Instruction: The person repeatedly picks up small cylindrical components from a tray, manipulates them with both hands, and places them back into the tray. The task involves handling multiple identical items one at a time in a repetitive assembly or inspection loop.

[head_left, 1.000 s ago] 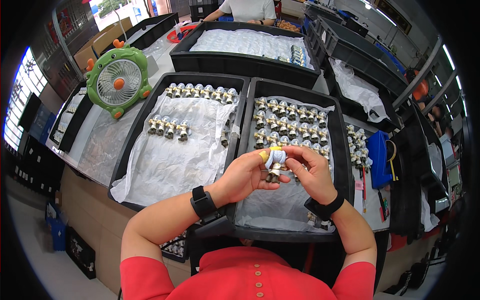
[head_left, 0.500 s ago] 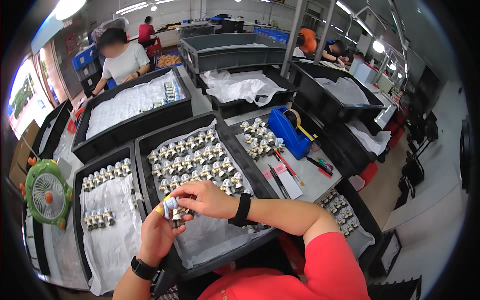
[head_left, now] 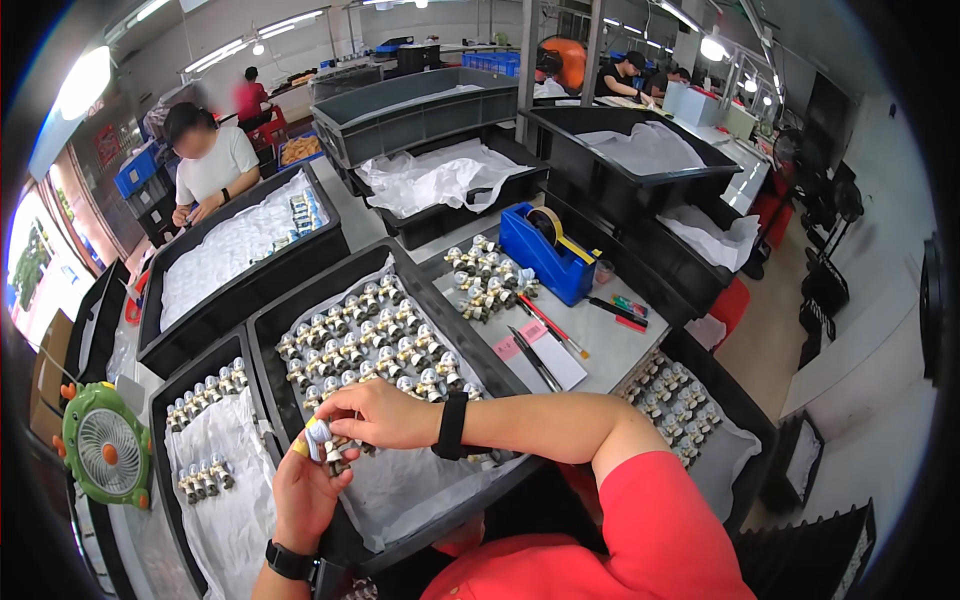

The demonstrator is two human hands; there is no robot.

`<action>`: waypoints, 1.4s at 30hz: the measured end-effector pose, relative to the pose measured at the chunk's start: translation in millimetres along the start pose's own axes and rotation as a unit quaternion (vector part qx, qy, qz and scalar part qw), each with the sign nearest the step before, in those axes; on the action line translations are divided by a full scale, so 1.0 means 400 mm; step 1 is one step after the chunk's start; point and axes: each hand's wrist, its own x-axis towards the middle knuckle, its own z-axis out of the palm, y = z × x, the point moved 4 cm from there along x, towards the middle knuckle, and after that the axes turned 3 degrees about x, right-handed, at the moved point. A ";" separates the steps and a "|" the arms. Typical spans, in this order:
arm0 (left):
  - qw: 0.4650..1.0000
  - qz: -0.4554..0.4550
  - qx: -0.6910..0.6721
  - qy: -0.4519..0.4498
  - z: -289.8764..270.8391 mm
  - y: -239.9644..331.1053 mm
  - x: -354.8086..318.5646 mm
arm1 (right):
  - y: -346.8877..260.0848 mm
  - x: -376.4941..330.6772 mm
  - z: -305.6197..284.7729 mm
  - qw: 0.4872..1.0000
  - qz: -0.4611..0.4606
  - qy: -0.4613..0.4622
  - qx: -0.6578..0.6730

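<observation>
My red sleeve (head_left: 640, 520) and black wristbands (head_left: 451, 425) frame a silver fitting (head_left: 325, 443) with a yellow tip, above black trays (head_left: 470, 345) lined with white plastic, near a blue tape dispenser (head_left: 545, 255), a pink note (head_left: 520, 343) and a green fan (head_left: 105, 452) with orange hub.

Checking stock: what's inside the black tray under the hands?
The black tray holds a white liner sheet and rows of small metal fittings. The right hand and forearm cover some fittings; the tray floor is hidden.
</observation>
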 end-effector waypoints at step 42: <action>0.997 -0.010 -0.041 -0.063 -0.032 0.006 -0.002 | 0.008 0.009 0.019 0.989 0.129 -0.031 0.058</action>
